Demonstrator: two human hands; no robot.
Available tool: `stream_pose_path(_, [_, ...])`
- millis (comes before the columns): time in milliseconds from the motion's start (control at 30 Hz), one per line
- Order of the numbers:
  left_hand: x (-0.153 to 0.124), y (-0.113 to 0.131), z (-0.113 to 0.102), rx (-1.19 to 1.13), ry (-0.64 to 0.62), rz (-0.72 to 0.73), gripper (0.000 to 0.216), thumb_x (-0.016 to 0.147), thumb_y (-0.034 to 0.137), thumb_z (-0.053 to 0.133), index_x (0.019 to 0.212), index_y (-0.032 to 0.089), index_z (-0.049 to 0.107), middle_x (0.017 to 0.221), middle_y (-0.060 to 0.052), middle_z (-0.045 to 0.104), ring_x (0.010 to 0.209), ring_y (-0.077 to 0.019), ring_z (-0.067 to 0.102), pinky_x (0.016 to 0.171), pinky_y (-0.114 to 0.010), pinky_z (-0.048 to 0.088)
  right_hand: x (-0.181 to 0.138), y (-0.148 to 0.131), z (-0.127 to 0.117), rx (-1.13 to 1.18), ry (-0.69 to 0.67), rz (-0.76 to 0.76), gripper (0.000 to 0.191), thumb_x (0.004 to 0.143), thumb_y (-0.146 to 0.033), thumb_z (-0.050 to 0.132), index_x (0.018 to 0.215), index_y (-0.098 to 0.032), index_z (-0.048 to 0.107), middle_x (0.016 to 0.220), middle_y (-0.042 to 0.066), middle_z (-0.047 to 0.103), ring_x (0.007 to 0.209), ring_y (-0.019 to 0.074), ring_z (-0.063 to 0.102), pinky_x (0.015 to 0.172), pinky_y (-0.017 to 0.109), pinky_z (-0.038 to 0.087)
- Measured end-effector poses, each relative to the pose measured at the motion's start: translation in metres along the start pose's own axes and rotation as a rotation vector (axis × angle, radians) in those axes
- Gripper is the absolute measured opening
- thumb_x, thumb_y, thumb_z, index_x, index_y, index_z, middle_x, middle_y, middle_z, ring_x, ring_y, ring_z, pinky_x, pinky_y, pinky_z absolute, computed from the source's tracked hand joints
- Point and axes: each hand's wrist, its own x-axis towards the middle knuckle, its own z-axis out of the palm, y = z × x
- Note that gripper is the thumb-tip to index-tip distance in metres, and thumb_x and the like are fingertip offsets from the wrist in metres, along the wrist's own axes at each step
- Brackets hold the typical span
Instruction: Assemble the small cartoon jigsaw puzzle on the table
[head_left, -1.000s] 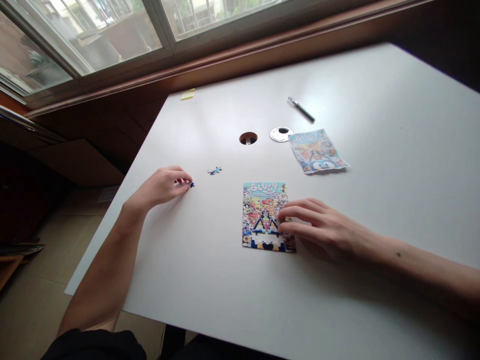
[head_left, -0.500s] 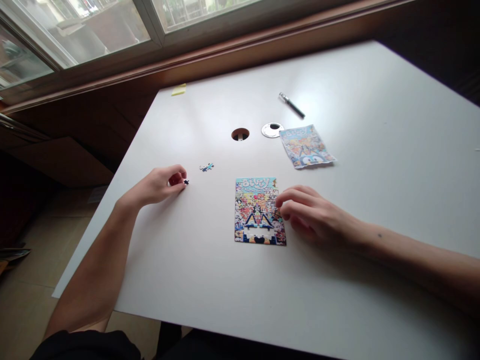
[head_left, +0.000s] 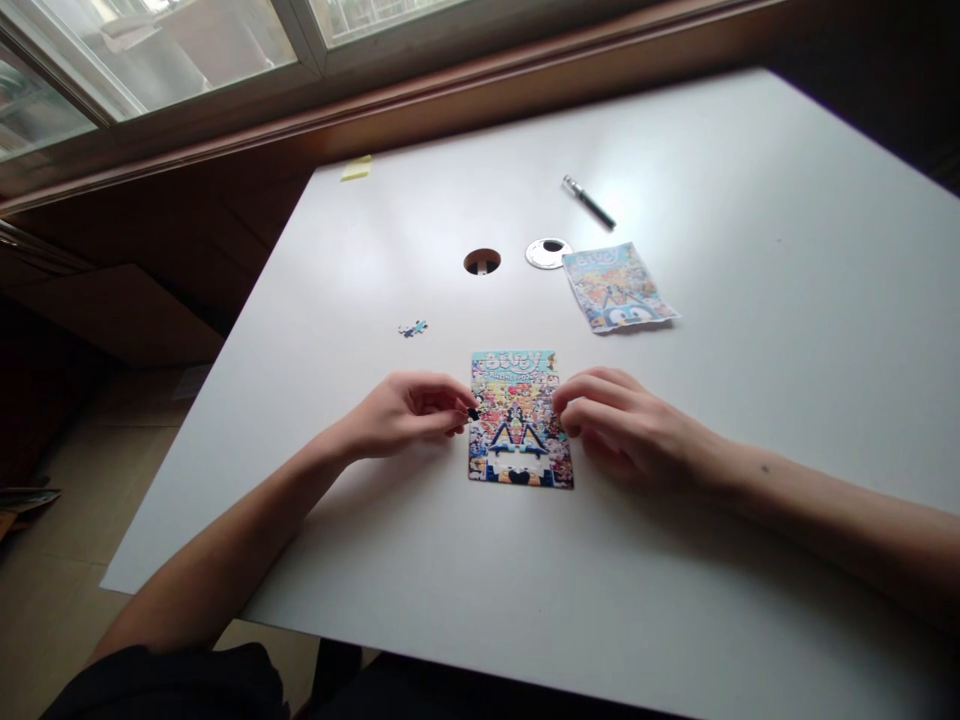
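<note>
A small colourful jigsaw puzzle (head_left: 519,420) lies flat on the white table (head_left: 465,560), nearly filled in. My left hand (head_left: 409,412) is at the puzzle's left edge and pinches a small dark puzzle piece (head_left: 473,413) between thumb and fingers. My right hand (head_left: 626,428) rests at the puzzle's right edge with its fingers curled against the border; nothing shows in it. A loose blue puzzle piece (head_left: 413,328) lies alone on the table to the upper left.
A printed reference picture (head_left: 619,287) lies behind the puzzle to the right. Next to it are a round cable hole (head_left: 481,262), its white cap (head_left: 548,253) and a pen (head_left: 589,202). A yellow note (head_left: 356,169) sits at the far corner. The table's left edge drops to the floor.
My left hand has carried the small dark piece from the left part of the table rightward to the puzzle's left edge. My right hand has drawn its fingers in off the puzzle.
</note>
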Motion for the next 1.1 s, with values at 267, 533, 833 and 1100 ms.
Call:
stream_pose_path(267, [0.004,-0.003,-0.005,-0.001,-0.027,-0.054,0.030,0.080,0.027,0.076,0.105,0.011,0.068,0.096,-0.009,0.071,0.087,-0.0151,0.068,0.078,-0.027,0.058,-0.001,0.002,0.000,-0.006,-0.013,-0.010,0.027,0.081,0.000,0.047,0.096,-0.022,0.052,0.105,0.009,0.061,0.099,0.0225,0.053,0.088,0.040,0.046])
stream_pose_path(533, [0.004,-0.003,-0.002,-0.112,0.011,-0.081,0.025,0.080,0.026,0.078,0.094,0.013,0.062,0.082,-0.005,0.071,0.082,-0.0173,0.073,0.070,-0.026,0.059,-0.001,0.002,0.001,0.000,-0.005,-0.013,0.023,0.084,-0.001,0.049,0.096,-0.021,0.053,0.104,0.009,0.062,0.098,0.0217,0.053,0.088,0.039,0.046])
stream_pose_path(833, [0.000,0.008,0.030,-0.270,0.194,-0.033,0.024,0.081,0.028,0.078,0.096,0.012,0.068,0.081,-0.007,0.076,0.077,-0.0178,0.074,0.067,-0.026,0.061,0.027,-0.028,-0.008,0.041,0.167,0.070,0.003,0.091,-0.017,0.062,0.091,-0.019,0.061,0.077,0.003,0.063,0.073,0.0175,0.055,0.070,0.032,0.045])
stream_pose_path(1100, [-0.005,0.009,0.046,-0.355,0.216,0.038,0.025,0.082,0.028,0.078,0.086,0.012,0.059,0.080,-0.008,0.076,0.078,-0.0205,0.076,0.066,-0.028,0.062,0.049,-0.043,0.007,0.047,0.223,0.096,0.002,0.091,-0.019,0.066,0.093,-0.018,0.067,0.082,0.006,0.068,0.074,0.0179,0.058,0.069,0.032,0.047])
